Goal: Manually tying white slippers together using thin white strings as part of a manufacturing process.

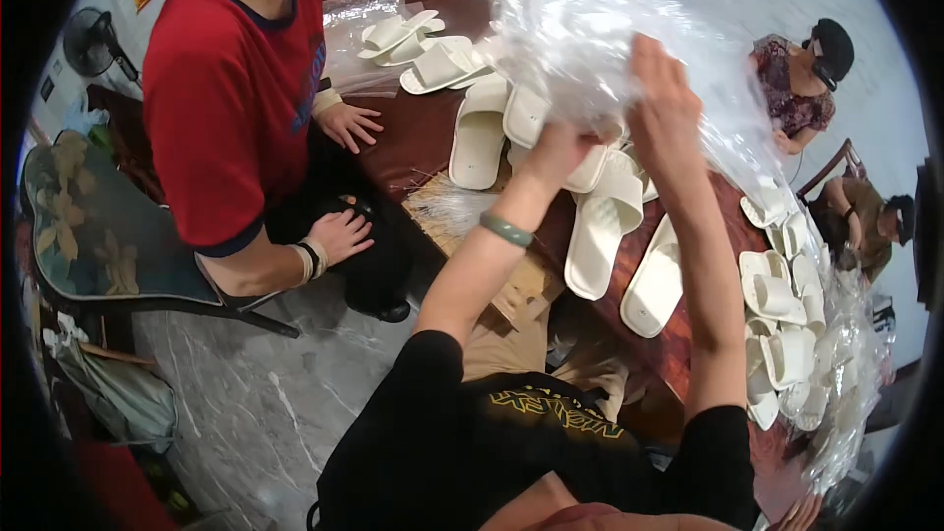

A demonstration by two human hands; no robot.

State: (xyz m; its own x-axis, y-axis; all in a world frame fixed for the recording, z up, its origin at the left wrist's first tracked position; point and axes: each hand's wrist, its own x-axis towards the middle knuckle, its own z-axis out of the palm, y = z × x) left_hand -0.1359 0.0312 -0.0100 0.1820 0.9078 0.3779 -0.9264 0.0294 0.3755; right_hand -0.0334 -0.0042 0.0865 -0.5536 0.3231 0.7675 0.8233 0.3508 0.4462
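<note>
Above the dark red table, a large clear plastic bag [580, 20] is spread out, smeared by motion. My left hand [578, 146], with a green bangle on its wrist, is closed on the bag's near edge; its fingertips are partly hidden. My right hand [666, 103] holds the bag's right side, its fingers pressed together and the thumb out of sight. Beneath and beside my hands lie white slippers: one slipper [602, 226] below my left hand, another slipper [654, 285] by my right forearm, and one more slipper [480, 133] to the left.
A person in a red shirt [221, 108] sits at my left, hands resting on the table edge and lap. More slippers [782, 324] and crumpled plastic [841, 364] cover the right side. Flat clear bags [359, 34] lie at the far left. Two other people sit beyond the table's right side.
</note>
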